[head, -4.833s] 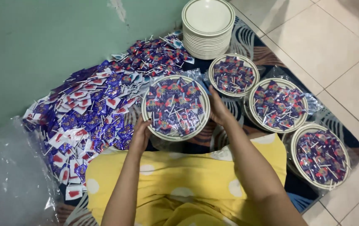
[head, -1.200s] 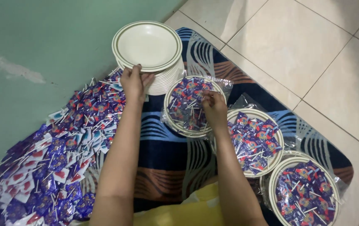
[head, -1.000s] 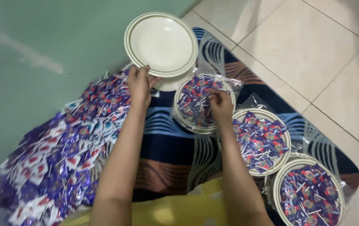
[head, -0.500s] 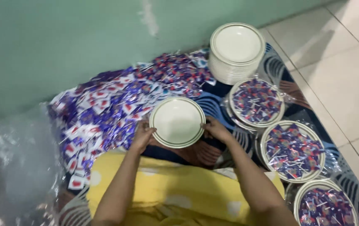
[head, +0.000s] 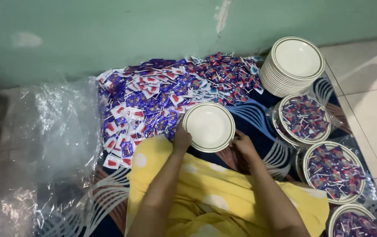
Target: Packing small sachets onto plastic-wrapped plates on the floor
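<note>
Head view, person seated on the floor, lap covered by a yellow cloth with pale dots.

An empty round cream plate with a thin green rim line lay flat on the dark blue patterned mat, directly in front of the lap. The left hand was at the plate's near-left edge, fingers curled together over the rim and touching it. The right hand was at the near-right edge; fingers were bent toward the rim, but whether they actually pinched it could not be told from this angle.

Surroundings: a heap of small blue, purple and red wrapped lollipops with white sticks spread just beyond and left of the plate, some touching its far rim. A tall stack of matching empty plates stood at the far right. Three filled plates wrapped in clear film ran down the right side. Crumpled clear plastic sheet lay to the left.

Judgement on handling: the plate looked stiff and fairly light, smooth-glazed and so likely slippery, possibly breakable if dropped. Best hold seemed to be the raised rim at opposite sides, thumbs on top, fingers beneath.
</note>
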